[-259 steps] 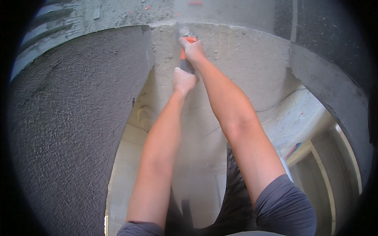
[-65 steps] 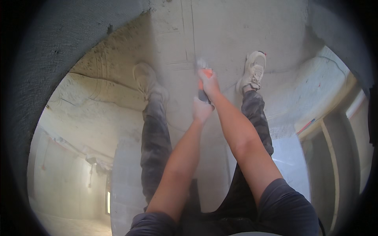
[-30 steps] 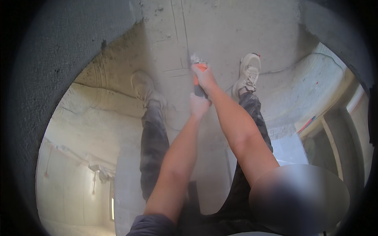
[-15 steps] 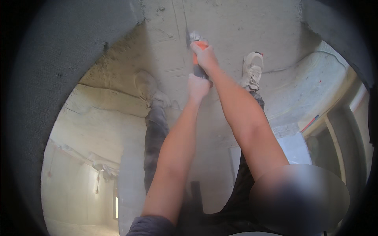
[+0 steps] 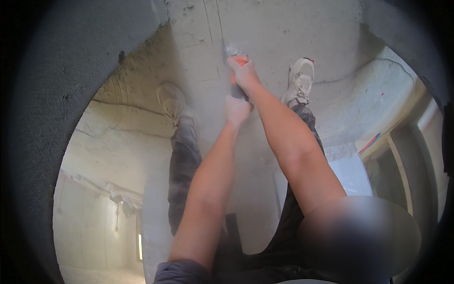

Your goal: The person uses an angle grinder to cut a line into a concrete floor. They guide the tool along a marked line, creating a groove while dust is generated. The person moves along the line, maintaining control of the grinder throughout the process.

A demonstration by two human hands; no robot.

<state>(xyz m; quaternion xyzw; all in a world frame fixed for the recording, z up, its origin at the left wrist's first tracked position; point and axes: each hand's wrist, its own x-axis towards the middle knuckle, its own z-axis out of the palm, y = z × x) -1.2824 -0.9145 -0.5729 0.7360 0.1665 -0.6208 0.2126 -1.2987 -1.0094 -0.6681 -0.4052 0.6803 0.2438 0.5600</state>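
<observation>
An angle grinder (image 5: 239, 61) with an orange body and a dark rear grip is held in both my hands, its disc edge against the grey concrete surface (image 5: 269, 33). My right hand (image 5: 246, 75) wraps around the orange body near the head. Closed on the dark rear end is my left hand (image 5: 237, 110), nearer to me. Pale dust blurs the grinder's head and the disc. Thin straight cut lines (image 5: 219, 21) run up the concrete from the disc, roughly side by side. Short marks also show left of the grinder.
My shoes stand on both sides, the left shoe (image 5: 172, 102) and the right shoe (image 5: 301, 80). A dark grey rough wall edge (image 5: 56, 94) curves along the left. A whitish panel (image 5: 350, 175) and a red-and-blue pipe or cable (image 5: 370, 143) lie to the right. Dust hangs around.
The grinder and both hands have shifted slightly toward me. The cut line above the disc shows longer, and dust looks thicker around the hands. The whole view has moved a little.
</observation>
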